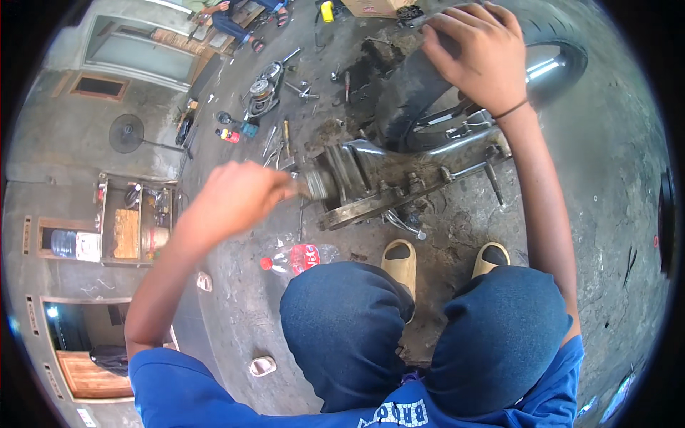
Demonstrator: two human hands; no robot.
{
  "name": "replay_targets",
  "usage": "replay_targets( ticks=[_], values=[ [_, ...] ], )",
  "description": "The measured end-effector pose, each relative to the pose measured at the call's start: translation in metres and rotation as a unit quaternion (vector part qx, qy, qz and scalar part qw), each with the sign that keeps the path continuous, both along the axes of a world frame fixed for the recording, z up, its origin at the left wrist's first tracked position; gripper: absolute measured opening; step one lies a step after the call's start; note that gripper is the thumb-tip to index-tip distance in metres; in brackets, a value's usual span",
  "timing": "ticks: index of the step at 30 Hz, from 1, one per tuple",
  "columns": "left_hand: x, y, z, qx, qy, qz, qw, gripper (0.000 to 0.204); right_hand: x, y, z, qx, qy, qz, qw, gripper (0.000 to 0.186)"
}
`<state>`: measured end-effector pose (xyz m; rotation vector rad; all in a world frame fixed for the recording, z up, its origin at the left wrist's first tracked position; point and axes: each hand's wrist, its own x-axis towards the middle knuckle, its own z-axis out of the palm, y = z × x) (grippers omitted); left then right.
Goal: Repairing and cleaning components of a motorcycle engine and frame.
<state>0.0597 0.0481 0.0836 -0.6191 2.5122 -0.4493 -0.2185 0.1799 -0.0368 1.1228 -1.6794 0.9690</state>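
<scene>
I squat over a greasy motorcycle engine and swingarm assembly (371, 189) lying on the concrete floor. My left hand (235, 196) is closed around a brush or similar tool (310, 185), its blurred tip against the engine case. My right hand (474, 53) presses flat on the black rear tyre (414, 85), fingers spread over the tread. My knees in blue jeans and two tan slippers (399, 257) sit just below the engine.
A plastic bottle with a red label (300, 258) lies by my left knee. Wrenches, sockets and spray cans (275, 132) are scattered on the floor beyond the engine. A standing fan (127, 133) and a wooden shelf (135, 221) are to the left. Another person sits at the top.
</scene>
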Motion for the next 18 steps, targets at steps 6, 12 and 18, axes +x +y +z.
replay_targets(
  ticks=[6,12,18],
  values=[
    [0.001,0.019,0.004,0.014,-0.05,-0.029,0.998,0.023,0.005,0.006,0.007,0.053,0.015,-0.018,0.998,0.012],
    [-0.016,0.002,0.001,-0.073,-0.072,-0.037,0.994,0.022,0.006,0.006,0.011,0.067,0.003,-0.019,0.998,0.012],
    [-0.027,0.027,0.006,-0.044,-0.136,-0.052,0.988,0.022,0.006,0.007,0.011,0.065,0.015,-0.01,0.998,0.013]
  ],
)
